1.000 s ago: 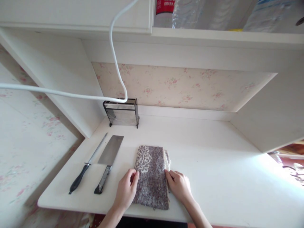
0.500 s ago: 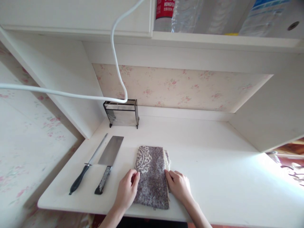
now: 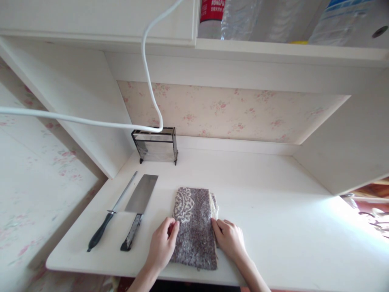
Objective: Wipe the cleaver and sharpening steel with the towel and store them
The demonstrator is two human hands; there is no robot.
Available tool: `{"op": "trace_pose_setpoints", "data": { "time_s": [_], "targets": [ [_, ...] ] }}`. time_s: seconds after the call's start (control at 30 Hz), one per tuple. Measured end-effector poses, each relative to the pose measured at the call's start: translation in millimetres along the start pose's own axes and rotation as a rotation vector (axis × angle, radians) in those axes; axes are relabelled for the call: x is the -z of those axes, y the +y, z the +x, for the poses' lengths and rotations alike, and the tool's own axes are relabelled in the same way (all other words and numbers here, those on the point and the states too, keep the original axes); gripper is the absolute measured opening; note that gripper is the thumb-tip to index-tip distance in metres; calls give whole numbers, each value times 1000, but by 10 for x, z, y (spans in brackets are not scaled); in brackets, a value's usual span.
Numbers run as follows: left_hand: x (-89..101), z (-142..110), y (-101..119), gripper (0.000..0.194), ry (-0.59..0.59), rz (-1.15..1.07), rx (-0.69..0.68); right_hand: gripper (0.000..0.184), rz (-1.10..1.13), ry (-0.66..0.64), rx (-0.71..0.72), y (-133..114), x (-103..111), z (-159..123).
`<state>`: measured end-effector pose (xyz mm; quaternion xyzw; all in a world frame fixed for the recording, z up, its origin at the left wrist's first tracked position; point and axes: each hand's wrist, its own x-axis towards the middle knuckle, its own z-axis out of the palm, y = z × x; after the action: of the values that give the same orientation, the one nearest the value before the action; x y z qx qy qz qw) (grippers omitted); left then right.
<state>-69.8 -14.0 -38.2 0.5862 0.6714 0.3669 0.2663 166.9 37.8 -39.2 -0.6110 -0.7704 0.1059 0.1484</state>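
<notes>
A folded grey-brown cloth (image 3: 196,231) with a cream pattern at its upper left lies flat near the front edge of the counter. My left hand (image 3: 164,241) is closed at its left edge, thumb and curled fingers pinching the fabric. At the right edge, where the folded layers show, my right hand (image 3: 229,239) pinches the cloth too. To the left lies a cleaver (image 3: 141,198) with a worn black handle, its blade pointing away from me. Beside it rests a sharpening steel (image 3: 103,229) with a black handle. Neither hand touches these two.
A metal knife block (image 3: 156,148) with a black frame stands at the back left of the white counter (image 3: 267,227). In front of the upper cupboard hangs a white cable (image 3: 148,73). Plastic bottles (image 3: 211,14) stand on the shelf above.
</notes>
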Motion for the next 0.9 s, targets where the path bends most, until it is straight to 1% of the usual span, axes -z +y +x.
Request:
{"op": "trace_pose_setpoints", "data": {
  "time_s": [0.33, 0.63, 0.9],
  "targets": [
    [13, 10, 15, 24, 10, 6, -14, 53, 17, -1, -13, -11, 12, 2],
    [16, -3, 14, 27, -14, -6, 2, 53, 11, -4, -24, -22, 12, 8],
    [15, -1, 1, 25, -6, -2, -14, 53, -4, -21, -44, -18, 4, 13]
  ]
}}
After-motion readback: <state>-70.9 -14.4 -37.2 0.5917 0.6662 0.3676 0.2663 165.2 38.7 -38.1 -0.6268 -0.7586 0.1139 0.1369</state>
